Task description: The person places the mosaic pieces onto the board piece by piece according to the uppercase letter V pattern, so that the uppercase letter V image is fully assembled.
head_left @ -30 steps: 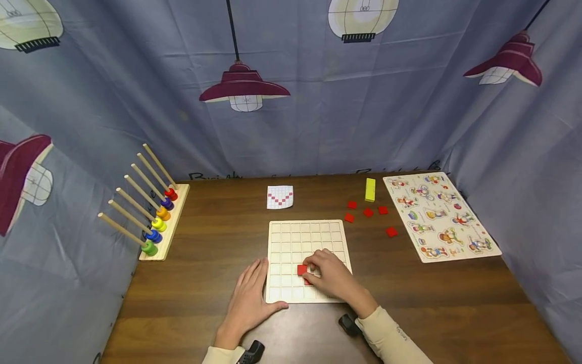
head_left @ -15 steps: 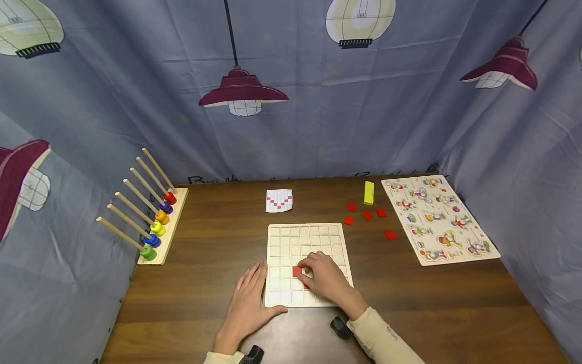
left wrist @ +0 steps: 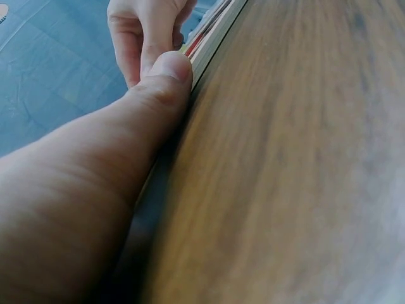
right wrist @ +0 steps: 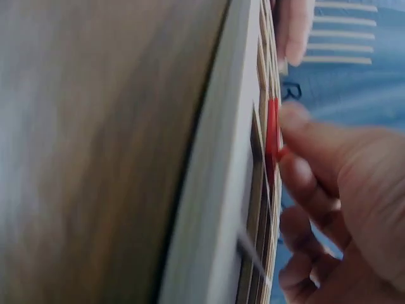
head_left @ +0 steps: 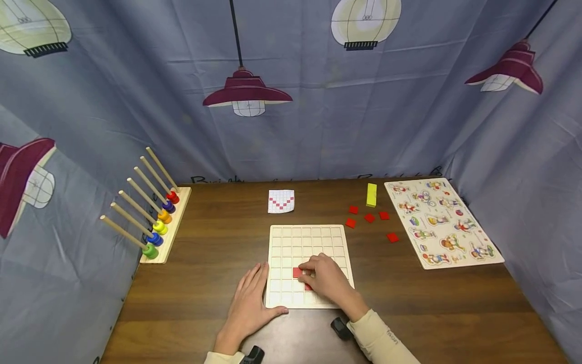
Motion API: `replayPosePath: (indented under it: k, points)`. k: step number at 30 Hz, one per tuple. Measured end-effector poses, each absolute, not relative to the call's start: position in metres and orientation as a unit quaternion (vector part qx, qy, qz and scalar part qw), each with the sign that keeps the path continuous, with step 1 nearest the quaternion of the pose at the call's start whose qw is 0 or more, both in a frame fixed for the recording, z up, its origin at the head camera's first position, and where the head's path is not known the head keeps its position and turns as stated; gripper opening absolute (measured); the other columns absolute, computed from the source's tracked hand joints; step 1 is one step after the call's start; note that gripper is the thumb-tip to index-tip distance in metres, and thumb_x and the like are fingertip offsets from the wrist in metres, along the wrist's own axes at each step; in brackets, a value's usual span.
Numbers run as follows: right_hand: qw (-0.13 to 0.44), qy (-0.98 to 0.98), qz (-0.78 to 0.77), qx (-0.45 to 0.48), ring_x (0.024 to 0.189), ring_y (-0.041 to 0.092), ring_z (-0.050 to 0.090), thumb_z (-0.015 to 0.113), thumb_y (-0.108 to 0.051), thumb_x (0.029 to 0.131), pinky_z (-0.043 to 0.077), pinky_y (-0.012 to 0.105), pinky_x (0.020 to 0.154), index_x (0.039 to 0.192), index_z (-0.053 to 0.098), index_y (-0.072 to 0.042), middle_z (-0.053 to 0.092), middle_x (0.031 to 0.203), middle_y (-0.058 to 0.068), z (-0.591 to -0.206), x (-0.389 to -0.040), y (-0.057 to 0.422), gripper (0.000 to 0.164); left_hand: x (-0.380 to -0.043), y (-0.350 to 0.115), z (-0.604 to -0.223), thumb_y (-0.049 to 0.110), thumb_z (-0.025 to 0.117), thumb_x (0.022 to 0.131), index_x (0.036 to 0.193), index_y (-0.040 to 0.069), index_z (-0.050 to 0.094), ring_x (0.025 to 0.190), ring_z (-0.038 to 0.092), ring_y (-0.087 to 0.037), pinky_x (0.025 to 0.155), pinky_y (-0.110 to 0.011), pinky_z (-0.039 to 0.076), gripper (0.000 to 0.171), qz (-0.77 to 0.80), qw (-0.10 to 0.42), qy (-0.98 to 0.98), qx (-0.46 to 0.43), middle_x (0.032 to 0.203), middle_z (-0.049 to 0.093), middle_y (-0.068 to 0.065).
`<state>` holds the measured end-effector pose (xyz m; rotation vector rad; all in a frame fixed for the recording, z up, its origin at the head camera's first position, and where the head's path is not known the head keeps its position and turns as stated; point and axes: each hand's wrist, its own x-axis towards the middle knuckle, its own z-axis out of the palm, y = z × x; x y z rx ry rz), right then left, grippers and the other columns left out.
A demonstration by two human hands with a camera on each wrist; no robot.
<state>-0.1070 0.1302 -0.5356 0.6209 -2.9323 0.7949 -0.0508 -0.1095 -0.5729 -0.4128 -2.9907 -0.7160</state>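
A pale wooden grid board [head_left: 286,245] lies flat at the middle of the table. My left hand [head_left: 249,298] rests at its near left corner, fingers straight along the left edge and thumb [left wrist: 171,69] by the front edge. Over the lower middle of the grid, my right hand [head_left: 328,277] pinches the edge of a square red tile [head_left: 297,272] that lies at a grid cell. A second red tile [head_left: 308,287] shows one cell nearer and to the right, partly under the right thumb. In the right wrist view, red shows between thumb and finger.
Several loose red tiles [head_left: 369,218] lie right of the board, near a yellow block [head_left: 371,195]. Behind the board is a paper card [head_left: 281,201] with a pink V of squares. A peg stand [head_left: 165,245] with coloured rings stands left; a picture puzzle board [head_left: 443,222] lies right.
My right hand has shifted slightly left with the red tile, which now lies squarer to its cell. The left hand stays at the board's corner.
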Motion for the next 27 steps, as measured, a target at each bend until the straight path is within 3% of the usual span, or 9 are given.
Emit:
replayPosePath:
  k: [3, 5, 7, 13, 19, 22, 27]
  points:
    - [0.015, -0.939, 0.29, 0.184, 0.074, 0.005, 0.047, 0.087, -0.029, 0.08, 0.055, 0.031, 0.089, 0.109, 0.08, -0.015, 0.06, 0.077, -0.013, -0.534, -0.11, 0.145, 0.033, -0.05, -0.108, -0.573, 0.086, 0.067, 0.068, 0.161, 0.009, 0.031, 0.152, 0.036, -0.024, 0.124, -0.042, 0.025, 0.125, -0.231, 0.029, -0.963, -0.137, 0.164, 0.039, -0.006]
    - [0.029, -0.934, 0.313, 0.169, 0.075, 0.006, 0.047, 0.087, -0.029, 0.08, 0.05, 0.026, 0.073, 0.114, 0.079, -0.014, 0.061, 0.078, -0.011, -0.536, -0.115, 0.163, 0.039, -0.05, -0.108, -0.574, 0.085, 0.068, 0.068, 0.161, 0.009, 0.032, 0.152, 0.036, -0.024, 0.124, -0.041, 0.025, 0.125, -0.23, 0.035, -0.962, -0.14, 0.164, 0.04, -0.007]
    - [0.051, -0.929, 0.34, 0.141, 0.077, 0.008, 0.048, 0.088, -0.028, 0.08, 0.044, 0.023, 0.066, 0.118, 0.077, -0.012, 0.062, 0.08, -0.009, -0.537, -0.12, 0.185, 0.043, -0.05, -0.107, -0.574, 0.085, 0.069, 0.067, 0.161, 0.009, 0.032, 0.152, 0.036, -0.024, 0.124, -0.04, 0.025, 0.126, -0.227, 0.038, -0.963, -0.14, 0.164, 0.041, -0.007]
    - [0.135, -0.921, 0.365, 0.016, 0.082, 0.01, 0.05, 0.087, -0.026, 0.081, 0.041, 0.017, 0.069, 0.124, 0.074, -0.008, 0.063, 0.086, 0.0, -0.546, -0.133, 0.261, 0.048, -0.049, -0.108, -0.576, 0.086, 0.068, 0.067, 0.16, 0.009, 0.032, 0.152, 0.037, -0.023, 0.123, -0.04, 0.026, 0.127, -0.222, 0.046, -0.964, -0.138, 0.163, 0.041, -0.006]
    - [0.187, -0.915, 0.35, -0.07, 0.073, 0.004, 0.046, 0.086, -0.024, 0.083, 0.035, 0.011, 0.063, 0.128, 0.071, -0.005, 0.061, 0.083, 0.005, -0.552, -0.138, 0.311, 0.052, -0.05, -0.11, -0.576, 0.085, 0.069, 0.067, 0.16, 0.008, 0.034, 0.151, 0.038, -0.024, 0.122, -0.043, 0.029, 0.126, -0.223, 0.054, -0.963, -0.14, 0.162, 0.043, -0.007]
    - [0.2, -0.915, 0.337, -0.094, 0.07, 0.004, 0.044, 0.085, -0.023, 0.084, 0.033, 0.014, 0.063, 0.13, 0.07, -0.004, 0.061, 0.081, 0.007, -0.556, -0.138, 0.322, 0.052, -0.051, -0.111, -0.575, 0.086, 0.069, 0.067, 0.16, 0.009, 0.033, 0.151, 0.038, -0.024, 0.123, -0.043, 0.029, 0.126, -0.223, 0.055, -0.963, -0.139, 0.162, 0.042, -0.007]
    - [0.202, -0.923, 0.306, -0.116, 0.071, 0.014, 0.05, 0.085, -0.021, 0.084, 0.035, 0.026, 0.069, 0.128, 0.069, 0.0, 0.063, 0.081, 0.01, -0.565, -0.136, 0.328, 0.051, -0.052, -0.111, -0.574, 0.087, 0.067, 0.068, 0.161, 0.009, 0.032, 0.151, 0.038, -0.025, 0.123, -0.042, 0.027, 0.126, -0.22, 0.047, -0.964, -0.141, 0.163, 0.041, -0.007]
